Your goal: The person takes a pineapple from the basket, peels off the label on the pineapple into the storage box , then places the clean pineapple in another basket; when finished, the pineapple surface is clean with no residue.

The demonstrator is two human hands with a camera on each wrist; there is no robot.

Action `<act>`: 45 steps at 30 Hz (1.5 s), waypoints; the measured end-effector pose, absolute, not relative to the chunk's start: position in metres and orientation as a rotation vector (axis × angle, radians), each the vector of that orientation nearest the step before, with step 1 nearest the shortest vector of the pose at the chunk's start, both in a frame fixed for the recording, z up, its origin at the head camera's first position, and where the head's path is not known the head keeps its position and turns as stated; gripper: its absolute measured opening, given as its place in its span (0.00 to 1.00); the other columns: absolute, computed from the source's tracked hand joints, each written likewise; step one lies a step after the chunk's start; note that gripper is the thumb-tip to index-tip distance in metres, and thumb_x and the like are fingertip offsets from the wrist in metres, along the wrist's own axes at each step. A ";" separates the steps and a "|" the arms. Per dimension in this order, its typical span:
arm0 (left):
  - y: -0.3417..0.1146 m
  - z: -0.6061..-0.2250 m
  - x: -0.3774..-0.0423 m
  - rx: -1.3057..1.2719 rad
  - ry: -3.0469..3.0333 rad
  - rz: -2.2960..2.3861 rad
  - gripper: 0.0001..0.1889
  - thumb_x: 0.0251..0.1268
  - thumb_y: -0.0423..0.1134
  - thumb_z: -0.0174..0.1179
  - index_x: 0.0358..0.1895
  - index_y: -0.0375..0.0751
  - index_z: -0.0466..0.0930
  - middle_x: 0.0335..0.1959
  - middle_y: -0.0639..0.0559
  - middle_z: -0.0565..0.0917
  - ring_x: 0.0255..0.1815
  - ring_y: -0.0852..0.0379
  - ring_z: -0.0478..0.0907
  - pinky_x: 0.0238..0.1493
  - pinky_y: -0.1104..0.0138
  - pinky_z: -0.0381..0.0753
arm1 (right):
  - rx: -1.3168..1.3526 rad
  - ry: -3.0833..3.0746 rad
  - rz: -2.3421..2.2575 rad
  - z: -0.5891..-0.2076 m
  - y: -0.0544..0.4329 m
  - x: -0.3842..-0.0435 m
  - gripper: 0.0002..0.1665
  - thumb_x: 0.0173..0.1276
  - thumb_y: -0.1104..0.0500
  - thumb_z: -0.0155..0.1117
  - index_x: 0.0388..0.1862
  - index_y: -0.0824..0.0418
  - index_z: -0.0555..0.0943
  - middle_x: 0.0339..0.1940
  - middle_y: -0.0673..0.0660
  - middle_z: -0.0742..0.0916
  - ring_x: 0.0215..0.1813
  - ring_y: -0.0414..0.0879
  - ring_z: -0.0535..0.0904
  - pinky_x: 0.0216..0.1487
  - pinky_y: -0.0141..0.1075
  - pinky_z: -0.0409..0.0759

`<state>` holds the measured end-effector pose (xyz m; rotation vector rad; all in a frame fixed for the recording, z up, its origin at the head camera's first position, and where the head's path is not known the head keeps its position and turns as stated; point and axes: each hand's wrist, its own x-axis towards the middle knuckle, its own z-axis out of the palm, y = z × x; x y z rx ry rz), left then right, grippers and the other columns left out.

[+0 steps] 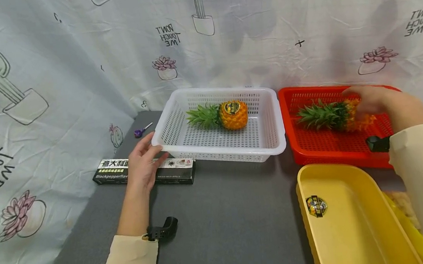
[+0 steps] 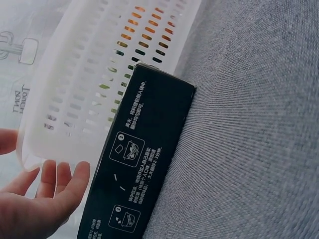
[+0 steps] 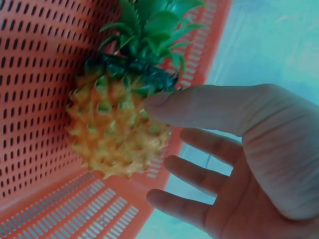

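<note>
My left hand (image 1: 144, 166) holds the near left corner of a white perforated basket (image 1: 274, 150), thumb up at the rim and fingers below it. A small orange pineapple (image 1: 234, 121) with a green crown and round label lies in this basket. My right hand (image 1: 374, 101) reaches into a red perforated basket (image 1: 329, 161) at another small pineapple (image 3: 117, 127). In the right wrist view the thumb overlaps the pineapple's side, while three fingers extend, spread apart, beside it; the index finger is hidden.
A black pasta box (image 1: 175, 178) lies below my left hand, with a purple lollipop (image 1: 138, 133) behind it. At the near right stands a yellow tray (image 1: 351, 220) bearing a round label (image 1: 316, 206). A yellow package (image 1: 408, 228) lies partly hidden beside it. A printed curtain (image 1: 249, 43) borders the table.
</note>
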<state>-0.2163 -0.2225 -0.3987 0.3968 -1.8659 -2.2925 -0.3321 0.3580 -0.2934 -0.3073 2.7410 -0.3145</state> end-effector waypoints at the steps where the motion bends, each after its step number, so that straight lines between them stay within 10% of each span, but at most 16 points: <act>1: -0.222 -0.399 -0.217 0.398 -1.863 -2.295 0.29 0.73 0.29 0.59 0.75 0.47 0.71 0.55 0.55 0.75 0.54 0.59 0.79 0.60 0.62 0.86 | -0.322 2.757 -0.297 -0.291 0.356 -0.331 0.45 0.60 0.71 0.65 0.75 0.74 0.59 0.66 0.84 0.68 0.46 0.66 0.76 0.43 0.56 0.82; 12: -0.222 -0.399 -0.218 0.413 -1.836 -2.311 0.28 0.73 0.28 0.59 0.74 0.48 0.73 0.57 0.55 0.76 0.57 0.58 0.79 0.57 0.64 0.87 | -0.426 2.798 -0.488 -0.273 0.319 -0.315 0.45 0.66 0.69 0.66 0.79 0.69 0.59 0.75 0.83 0.63 0.72 0.80 0.60 0.66 0.74 0.64; 45: -0.222 -0.401 -0.220 0.358 -1.856 -2.307 0.28 0.73 0.28 0.57 0.75 0.44 0.71 0.56 0.53 0.76 0.62 0.53 0.77 0.60 0.62 0.86 | -0.439 2.716 -0.692 -0.257 0.174 -0.331 0.43 0.72 0.45 0.67 0.82 0.50 0.63 0.78 0.65 0.71 0.74 0.65 0.70 0.70 0.64 0.74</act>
